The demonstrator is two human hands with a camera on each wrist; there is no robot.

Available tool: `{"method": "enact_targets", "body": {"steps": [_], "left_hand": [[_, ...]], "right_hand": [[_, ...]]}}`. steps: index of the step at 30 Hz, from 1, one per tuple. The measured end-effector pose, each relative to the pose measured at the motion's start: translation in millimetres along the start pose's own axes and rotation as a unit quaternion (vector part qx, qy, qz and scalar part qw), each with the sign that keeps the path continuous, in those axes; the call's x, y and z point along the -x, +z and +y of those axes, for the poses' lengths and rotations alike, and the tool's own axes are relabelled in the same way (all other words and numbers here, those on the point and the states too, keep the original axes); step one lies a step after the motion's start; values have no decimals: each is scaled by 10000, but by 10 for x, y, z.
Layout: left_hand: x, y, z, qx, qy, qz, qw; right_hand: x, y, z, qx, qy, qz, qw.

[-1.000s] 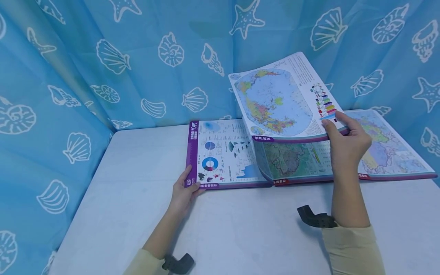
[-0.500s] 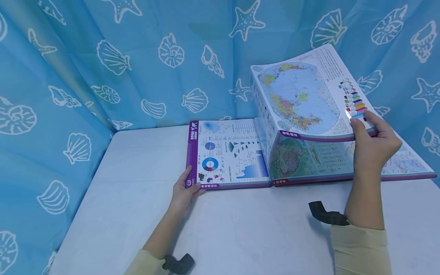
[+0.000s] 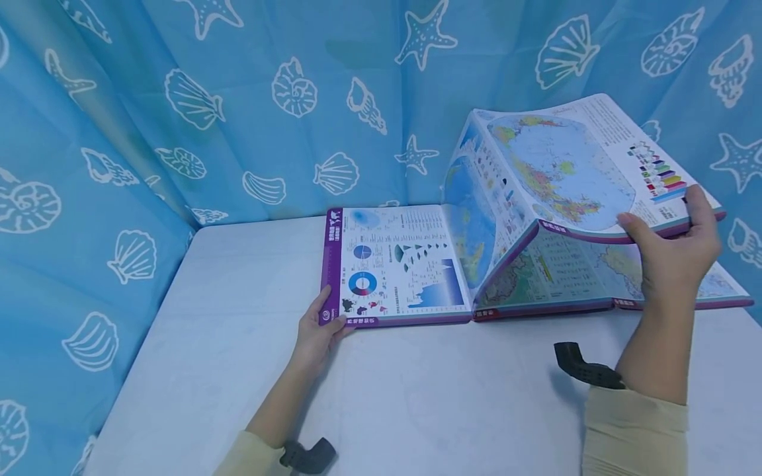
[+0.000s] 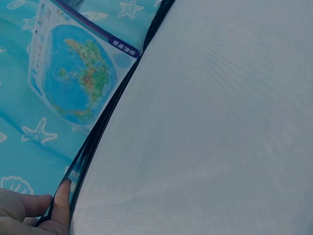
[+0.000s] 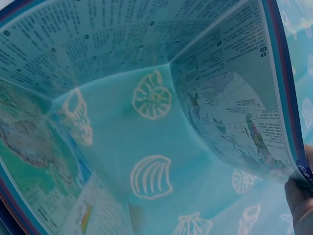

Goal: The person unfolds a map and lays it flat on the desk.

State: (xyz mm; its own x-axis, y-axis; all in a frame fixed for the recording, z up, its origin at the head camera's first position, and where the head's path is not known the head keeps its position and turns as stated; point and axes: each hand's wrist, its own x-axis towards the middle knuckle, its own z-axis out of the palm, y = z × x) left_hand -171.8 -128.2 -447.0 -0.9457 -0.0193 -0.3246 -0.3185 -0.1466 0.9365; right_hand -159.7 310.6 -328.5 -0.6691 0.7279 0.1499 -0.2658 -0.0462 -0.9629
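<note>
A folding map (image 3: 381, 264) with purple-edged panels stands partly spread on the table. Its left panel lies flat, printed with charts and a blue ring diagram. My left hand (image 3: 315, 337) pinches that panel's lower left corner between thumb and fingers, also visible in the left wrist view. At the right, my right hand (image 3: 681, 254) grips the front edge of a raised panel showing a world map (image 3: 565, 178). Between the two, a blue map panel (image 3: 473, 205) rises steeply from the fold. Underneath lie a green relief map panel (image 3: 553, 277) and further panels, partly hidden by the raised one.
A white table (image 3: 428, 396) supports the map. Behind and to the left hangs a blue curtain (image 3: 226, 145) with white shells and starfish. Black curved wrist mounts (image 3: 589, 367) sit at both beige cuffs.
My right hand has moved rightward, carrying the world map panel with it. The folded panels have opened into a peak, exposing the blue map panel. My left hand has stayed at its corner.
</note>
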Motion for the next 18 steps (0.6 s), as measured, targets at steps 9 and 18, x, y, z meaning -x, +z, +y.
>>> {"method": "enact_targets", "body": {"steps": [9, 18], "left_hand": [[-14, -13, -21, -97, -59, 46, 9999], [-5, -23, -14, -68, -11, 22, 10000]], "right_hand": [[-97, -173, 15, 370, 152, 415, 9983], [-243, -339, 108, 1198, 666, 748, 9877]]}}
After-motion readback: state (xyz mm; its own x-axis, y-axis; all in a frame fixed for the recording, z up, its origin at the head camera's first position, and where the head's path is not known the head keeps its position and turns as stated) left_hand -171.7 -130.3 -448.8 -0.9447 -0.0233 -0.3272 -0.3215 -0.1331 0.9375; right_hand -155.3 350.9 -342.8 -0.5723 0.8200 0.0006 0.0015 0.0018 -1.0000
